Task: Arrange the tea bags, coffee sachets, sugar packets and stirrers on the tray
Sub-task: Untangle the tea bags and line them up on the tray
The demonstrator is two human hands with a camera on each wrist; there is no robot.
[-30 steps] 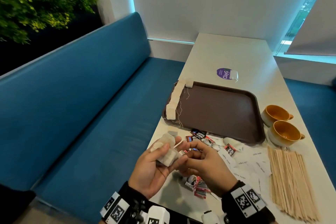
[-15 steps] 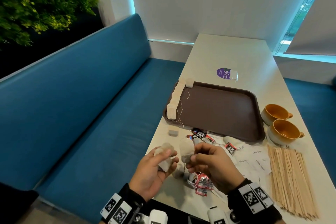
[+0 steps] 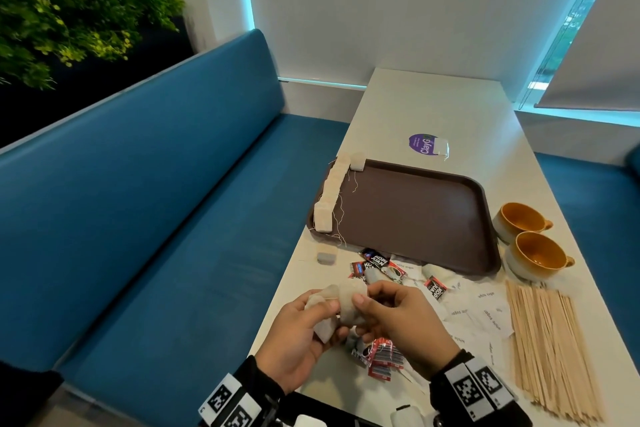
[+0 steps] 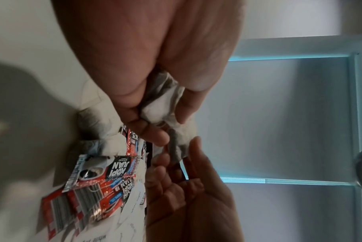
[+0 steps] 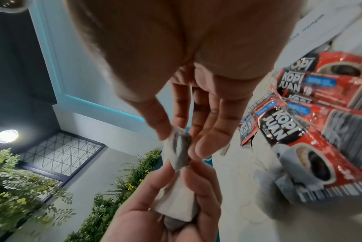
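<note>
My left hand (image 3: 298,333) and right hand (image 3: 398,317) both pinch tea bags (image 3: 348,302) near me, while the tray (image 3: 415,215) with its row (image 3: 330,194) lies straight ahead, closer to my left.

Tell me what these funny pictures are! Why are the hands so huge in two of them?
No robot here, just a person wearing three cameras. One sits on the head and looks down at the table. One sits on each wrist, very near the fingers, so hands look giant. The left hand and right hand each hold tea bags. On the table lie a brown tray with a row of tea bags along its edge, coffee sachets, sugar packets, wooden stirrers and two cups.
</note>
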